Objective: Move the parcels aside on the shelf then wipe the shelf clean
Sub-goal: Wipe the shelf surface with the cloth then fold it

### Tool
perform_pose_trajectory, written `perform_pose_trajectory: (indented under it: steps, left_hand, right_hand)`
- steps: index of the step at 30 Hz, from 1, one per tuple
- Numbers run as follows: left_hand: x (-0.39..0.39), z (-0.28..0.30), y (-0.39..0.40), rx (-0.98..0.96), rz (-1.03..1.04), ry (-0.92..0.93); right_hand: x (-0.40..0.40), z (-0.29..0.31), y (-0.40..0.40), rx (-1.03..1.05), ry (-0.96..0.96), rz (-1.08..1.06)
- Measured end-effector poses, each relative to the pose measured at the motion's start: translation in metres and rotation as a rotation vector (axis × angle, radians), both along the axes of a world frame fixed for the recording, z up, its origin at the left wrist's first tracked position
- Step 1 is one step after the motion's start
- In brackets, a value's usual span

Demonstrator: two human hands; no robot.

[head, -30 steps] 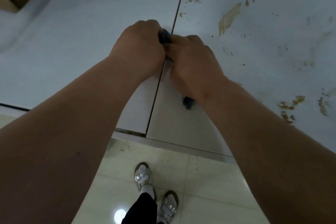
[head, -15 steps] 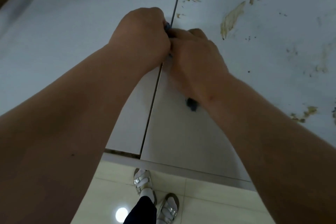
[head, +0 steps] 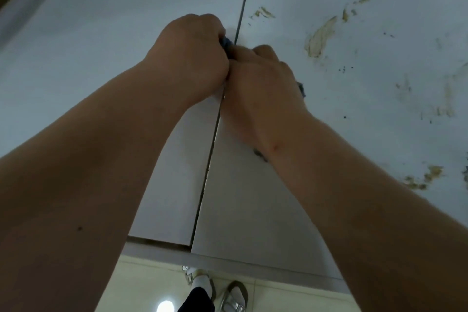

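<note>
Both my hands are bunched together over the seam of the white shelf [head: 106, 40]. My left hand [head: 192, 58] and my right hand [head: 260, 83] each grip a dark blue cloth [head: 226, 43]. Only small bits of the cloth show: between the knuckles, at the right hand's edge and under the right wrist. Brown smears [head: 320, 38] and specks stain the right panel of the shelf. No parcels are in view.
A dark seam [head: 243, 5] runs from the shelf's far side to its front edge [head: 266, 265]. More brown stains [head: 428, 177] lie at the right. Below the edge is a cream tiled floor [head: 141, 284] with my sandalled feet [head: 233, 296].
My hands have stayed clasped on the cloth and drifted slightly farther from the shelf's front edge. The view has shifted forward, so the brown box at the top left is gone from sight.
</note>
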State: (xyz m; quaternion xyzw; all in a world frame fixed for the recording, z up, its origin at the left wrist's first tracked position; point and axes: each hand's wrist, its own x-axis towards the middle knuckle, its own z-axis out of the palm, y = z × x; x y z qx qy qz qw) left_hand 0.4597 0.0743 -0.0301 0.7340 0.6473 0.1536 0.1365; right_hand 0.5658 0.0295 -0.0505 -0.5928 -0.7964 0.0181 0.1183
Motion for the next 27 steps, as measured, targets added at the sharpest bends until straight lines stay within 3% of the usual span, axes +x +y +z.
perform_pose_trajectory:
  steps: [2,6,11,16,19,23,27]
  left_hand:
    - [0.002,0.003,0.002,0.020,-0.004,-0.021]
    - [0.006,0.005,0.003,0.022,-0.023,-0.016]
    - [0.004,-0.001,0.007,0.002,-0.052,-0.023]
    - [0.002,-0.004,0.020,0.026,-0.105,0.005]
    - [0.005,-0.005,0.024,0.043,-0.142,0.067]
    - [0.013,-0.005,0.029,0.026,-0.161,0.068]
    - [0.014,-0.007,0.036,0.014,-0.136,0.034]
  right_hand:
    - [0.005,0.001,0.025,-0.073,0.015,-0.005]
    - [0.030,0.001,0.070,-0.124,-0.140,-0.096]
    - [0.035,0.007,0.056,-0.139,-0.173,-0.322]
    - [0.007,-0.003,0.044,-0.024,-0.073,-0.048]
    - [0.029,-0.003,0.072,-0.034,-0.078,-0.023]
    - [0.061,0.007,0.099,-0.208,-0.170,-0.259]
    - [0.048,0.012,0.085,-0.192,-0.226,-0.414]
